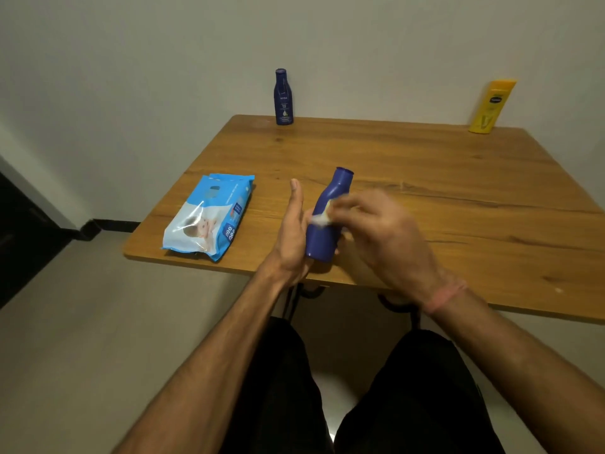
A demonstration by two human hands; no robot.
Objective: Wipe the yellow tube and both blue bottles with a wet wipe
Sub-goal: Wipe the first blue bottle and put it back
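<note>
1. So, nearest: person's lap in dark shorts, both forearms reaching fwd over the worktop (425, 178) near edge.
2. Left hand (292, 231): fingers straight and spread flat, palm side against the near blue bottle (327, 217), bracing it from the left. Whether the thumb wraps behind the bottle, can't tell.
3. Right hand (376, 231): motion-blurred, fingers curled, pinching a small white wet wipe (322, 217) against the bottle's mid body. Pink band on that wrist.
4. Near blue bottle is tilted, cap end pointing away and up, base toward the person, held just above the worktop's near edge between the two hands.
5. Progress, my read: 1st blue bottle mid-wipe, only the middle under the wipe right now; neck and base prob still to do. Can't tell from this view if the other two items were wiped already.
6. Left of the hands: wipes pack (209, 217), blue/white, lying flat near the worktop's left edge, close to the left hand but apart.
7. Far back: far blue bottle (283, 97) upright at the rear left edge by the wall; yellow tube (492, 106) standing on its cap at the rear right corner. Both well apart from the hands and each other.
8. Obstacles: nothing sits between hands and the far items; reach is long though, esp. to the tube.
</note>
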